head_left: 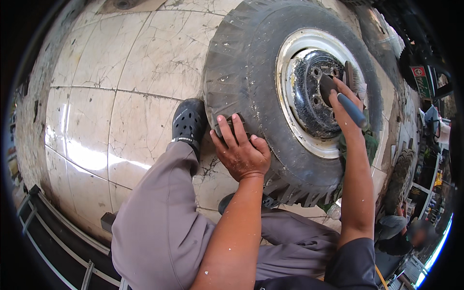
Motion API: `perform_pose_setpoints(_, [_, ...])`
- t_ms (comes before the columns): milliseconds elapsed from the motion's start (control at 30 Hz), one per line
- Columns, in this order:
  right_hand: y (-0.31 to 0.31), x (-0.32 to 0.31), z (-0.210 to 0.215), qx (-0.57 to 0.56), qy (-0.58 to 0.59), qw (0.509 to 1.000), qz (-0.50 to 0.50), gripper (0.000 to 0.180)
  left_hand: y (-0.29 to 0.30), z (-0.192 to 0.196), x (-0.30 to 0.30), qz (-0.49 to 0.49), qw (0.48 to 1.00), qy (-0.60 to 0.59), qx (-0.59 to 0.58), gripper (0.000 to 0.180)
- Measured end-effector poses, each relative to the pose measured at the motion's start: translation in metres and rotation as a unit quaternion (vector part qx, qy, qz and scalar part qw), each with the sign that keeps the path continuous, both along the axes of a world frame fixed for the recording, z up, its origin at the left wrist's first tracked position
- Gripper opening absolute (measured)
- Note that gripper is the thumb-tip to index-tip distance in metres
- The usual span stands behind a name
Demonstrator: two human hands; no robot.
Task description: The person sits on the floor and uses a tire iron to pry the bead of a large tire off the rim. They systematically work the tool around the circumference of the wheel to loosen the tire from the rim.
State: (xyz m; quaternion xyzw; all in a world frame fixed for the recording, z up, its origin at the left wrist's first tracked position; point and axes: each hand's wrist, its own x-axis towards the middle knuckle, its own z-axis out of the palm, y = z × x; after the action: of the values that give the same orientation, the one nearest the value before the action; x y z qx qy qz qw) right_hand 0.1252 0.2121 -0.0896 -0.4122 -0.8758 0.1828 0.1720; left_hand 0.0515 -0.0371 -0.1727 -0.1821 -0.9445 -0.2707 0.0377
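Observation:
A large black tyre (246,87) on a wheel rim (285,104) stands before me, its hub face (304,113) black, chipped and ringed with bolt holes. Across the tyre's near left tread rests my left hand (243,153), fingers spread and holding nothing. My right hand (347,110) is closed round a tool with a blue-grey handle (353,111), which looks like a scraper. Its working end points toward the dark hub centre; I cannot make out the tip against it. A brush (349,76) with pale bristles sits at the rim's far right side, just beyond my right hand.
Cracked cream tiles (130,72) cover the floor. A dark green cloth (369,145) lies beside the tyre under my right forearm. Another tyre (401,174) stands at the right, with a person (396,241) beyond it. Black metal framing (63,232) fills the lower left.

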Motion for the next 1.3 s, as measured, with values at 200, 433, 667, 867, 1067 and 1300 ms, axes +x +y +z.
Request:
perform_pose_setpoints(200, [-0.008,0.003,-0.005,0.009,0.067,0.998,0.015,0.024,0.001,0.0,0.0,-0.003,1.0,-0.001,-0.003,0.068])
perform_pose_setpoints(433, [-0.003,0.0,-0.002,-0.004,0.044,0.994,0.102,0.019,0.001,0.001,-0.001,-0.005,1.0,-0.003,0.01,0.068])
perform_pose_setpoints(667, [-0.006,0.001,-0.002,-0.021,0.036,0.995,0.095,0.021,-0.001,0.002,-0.001,-0.003,1.0,0.0,-0.001,0.068])
perform_pose_setpoints(867, [-0.005,-0.002,0.004,-0.018,0.015,0.994,0.107,0.022,-0.002,0.002,-0.001,-0.007,1.0,-0.008,0.002,0.068])
perform_pose_setpoints(1067, [0.002,-0.002,0.007,-0.053,-0.004,0.996,0.074,0.021,-0.001,0.003,0.0,-0.003,1.0,-0.011,-0.004,0.069])
perform_pose_setpoints(1300, [0.002,-0.005,0.006,-0.06,0.002,0.997,0.047,0.021,-0.001,0.001,0.0,0.002,1.0,-0.014,-0.003,0.069])
